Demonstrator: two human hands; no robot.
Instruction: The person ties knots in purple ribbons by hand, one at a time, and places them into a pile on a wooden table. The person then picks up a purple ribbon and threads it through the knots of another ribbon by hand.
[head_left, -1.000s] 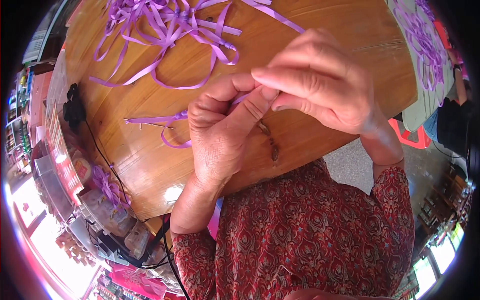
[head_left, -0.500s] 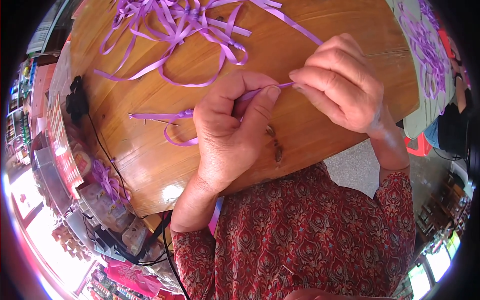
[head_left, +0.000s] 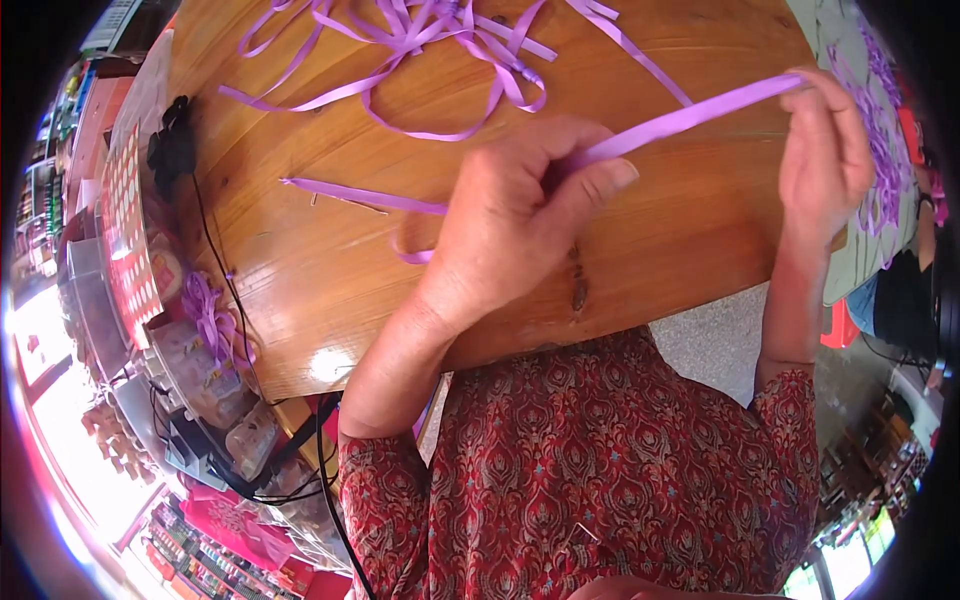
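A purple ribbon (head_left: pixel 690 118) stretches taut between my two hands above the wooden table. My left hand (head_left: pixel 520 210) is closed round it, thumb pressed toward the fingers. At the far right end, my right hand (head_left: pixel 825 150) pinches the ribbon between thumb and fingertips. Left of my left hand, more ribbon (head_left: pixel 365 195) runs out to a pointed end on the table, with a loop hanging below. Beside that end lies a thin metal piece (head_left: pixel 350 203), too small to name. What sits inside my left fist is hidden.
Several knotted purple ribbons (head_left: pixel 400 40) lie heaped at the table's (head_left: pixel 640 260) far side. A black object with a cord (head_left: pixel 172 138) rests at the left edge, near clear plastic containers (head_left: pixel 205 385). On a pale surface at the right hang more purple ribbons (head_left: pixel 885 190).
My right hand has moved right and slightly up, drawing out a long stretch of ribbon. My left hand has shifted a little to the right, still closed on the ribbon.
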